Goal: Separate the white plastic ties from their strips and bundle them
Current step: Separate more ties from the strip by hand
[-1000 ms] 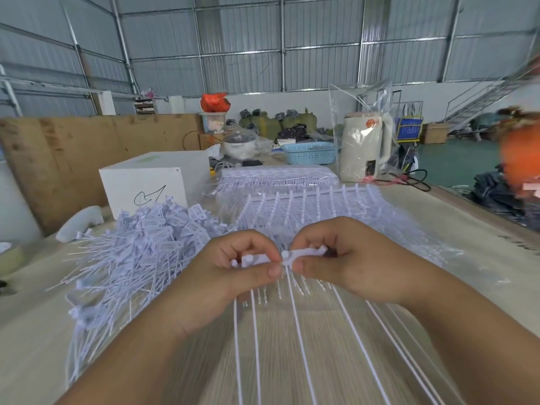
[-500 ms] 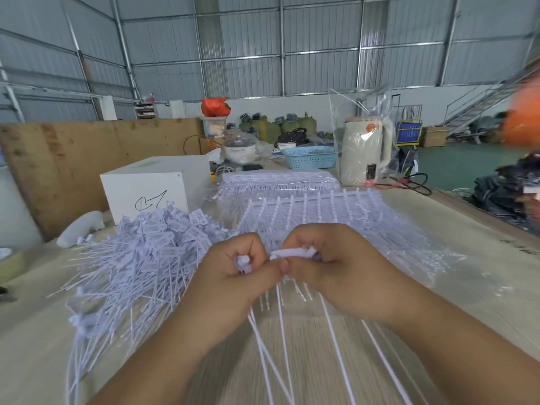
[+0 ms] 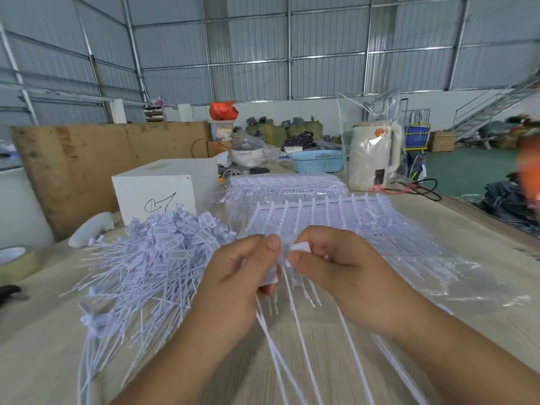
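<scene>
loose ties left, strips behind hands

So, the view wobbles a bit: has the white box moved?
No. The white box sits as before, in front of the plywood board and just behind the tie pile.

I can make out no readable words or numbers anywhere in front of me. The white box carries only a hand-drawn black scribble on the face turned toward me, a loop with a pointed stroke, not a letter I can name. To the right of that box, the cream kettle has a small orange round sticker near its top, too blurred to read. Farther right of the box, a blue sign shows pale lines of print, also illegible.
</scene>
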`<state>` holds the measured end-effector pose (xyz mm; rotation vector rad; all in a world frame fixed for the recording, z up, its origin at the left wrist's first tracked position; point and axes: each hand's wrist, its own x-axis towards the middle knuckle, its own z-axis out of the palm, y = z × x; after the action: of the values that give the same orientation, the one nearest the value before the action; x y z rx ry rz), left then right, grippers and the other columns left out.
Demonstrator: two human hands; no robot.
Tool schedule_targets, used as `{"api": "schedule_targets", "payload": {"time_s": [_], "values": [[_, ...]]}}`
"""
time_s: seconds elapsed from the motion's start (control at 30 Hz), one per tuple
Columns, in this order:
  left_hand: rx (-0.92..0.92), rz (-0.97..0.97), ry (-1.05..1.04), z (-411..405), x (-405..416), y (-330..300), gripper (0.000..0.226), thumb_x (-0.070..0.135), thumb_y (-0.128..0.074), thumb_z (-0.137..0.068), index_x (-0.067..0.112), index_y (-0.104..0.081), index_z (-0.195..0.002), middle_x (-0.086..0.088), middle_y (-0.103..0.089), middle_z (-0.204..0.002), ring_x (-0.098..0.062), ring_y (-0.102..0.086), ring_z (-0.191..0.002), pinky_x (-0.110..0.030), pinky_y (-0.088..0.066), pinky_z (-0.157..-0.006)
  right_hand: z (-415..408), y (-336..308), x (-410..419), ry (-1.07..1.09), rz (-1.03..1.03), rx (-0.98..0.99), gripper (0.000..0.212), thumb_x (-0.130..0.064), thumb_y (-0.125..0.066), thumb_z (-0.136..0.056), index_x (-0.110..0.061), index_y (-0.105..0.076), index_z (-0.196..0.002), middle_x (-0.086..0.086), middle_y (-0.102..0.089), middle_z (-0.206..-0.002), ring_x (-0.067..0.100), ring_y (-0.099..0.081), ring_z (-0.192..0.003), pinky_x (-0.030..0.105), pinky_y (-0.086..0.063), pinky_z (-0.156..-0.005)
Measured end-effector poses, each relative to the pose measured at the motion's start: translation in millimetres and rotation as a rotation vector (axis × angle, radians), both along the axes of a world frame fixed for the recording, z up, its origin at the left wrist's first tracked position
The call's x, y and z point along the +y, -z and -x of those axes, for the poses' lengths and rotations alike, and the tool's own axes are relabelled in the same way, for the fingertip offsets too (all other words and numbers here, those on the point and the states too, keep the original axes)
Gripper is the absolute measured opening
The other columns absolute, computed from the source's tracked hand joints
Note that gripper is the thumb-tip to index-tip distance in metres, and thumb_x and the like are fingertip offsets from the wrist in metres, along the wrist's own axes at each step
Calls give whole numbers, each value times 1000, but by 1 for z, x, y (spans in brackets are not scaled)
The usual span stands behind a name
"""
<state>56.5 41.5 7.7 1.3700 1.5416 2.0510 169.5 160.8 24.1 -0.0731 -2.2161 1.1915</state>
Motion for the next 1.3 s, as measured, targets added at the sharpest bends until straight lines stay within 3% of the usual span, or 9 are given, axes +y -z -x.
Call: {"api": "schedule_targets", "payload": {"time_s": [0.17,0.37,0.5,0.6,0.7,0.97,1.1,1.2,1.3], "values": [[-119,1,-56,-2,2,-3,48,41,-57,-86,23,-48,-43,6,-40,-45,-7,-39,-41,-14,-33,-43,-1,1,0,-22,23,-56,31,-22,-61,-95,-6,-51,-70,-7,-37,-55,8,-34,-50,23,-27,-49],[-210,-66,-220,-2,9,-2,55,38,-51,-94,22,-45,-42,7,-37,-44,-9,-36,-40,-21,-34,-44,6,6,-15,210,-232,48,31,-36,-54,-94,-17,-47,-71,-8,-45,-50,7,-40,-46,29,-33,-49],[-442,-58,-254,26,-1,-8,49,37,-49,-98,22,-40,-53,-2,-36,-55,-12,-34,-41,-26,-32,-48,3,3,-15,205,-99,165,30,-37,-52,-94,-16,-48,-73,-9,-38,-47,6,-32,-42,23,-27,-44],[-178,95,-208,33,-7,-9,41,38,-53,-94,21,-43,-57,-3,-41,-57,-10,-37,-43,-19,-32,-43,0,0,-6,98,63,158,32,-19,-57,-97,-9,-47,-68,-12,-30,-49,7,-26,-45,18,-24,-43],[6,223,-4,17,-4,-6,39,44,-60,-87,21,-52,-57,3,-46,-52,-7,-40,-44,-14,-32,-42,1,3,-1,-10,113,83,35,-19,-59,-95,-18,-50,-61,-13,-32,-51,6,-27,-47,18,-24,-45],[35,229,181,9,-6,-4,23,49,-54,-86,31,-66,-93,9,-57,-68,-7,-53,-59,-15,-41,-52,2,2,2,-151,139,-79,30,-34,-61,-85,-22,-54,-59,4,-29,-55,13,-26,-47,23,-23,-46],[143,236,217,9,-7,-4,24,50,-61,-79,27,-64,-83,7,-53,-65,-8,-47,-60,-16,-37,-55,1,3,0,-144,76,-106,30,-25,-63,-94,-10,-61,-69,-11,-40,-49,2,-31,-45,14,-26,-46],[129,196,253,11,-8,-6,8,32,-71,-79,26,-65,-77,14,-55,-62,0,-49,-56,-10,-38,-54,3,7,-1,-103,38,-99,28,-22,-64,-93,-18,-56,-67,-15,-41,-49,0,-34,-45,12,-27,-46],[102,229,274,13,-8,-6,4,24,-66,-81,21,-68,-79,11,-57,-62,-1,-49,-54,-11,-38,-52,4,9,2,-110,46,-93,20,-35,-69,-87,-27,-59,-71,-16,-46,-53,0,-38,-49,14,-30,-49]]}}
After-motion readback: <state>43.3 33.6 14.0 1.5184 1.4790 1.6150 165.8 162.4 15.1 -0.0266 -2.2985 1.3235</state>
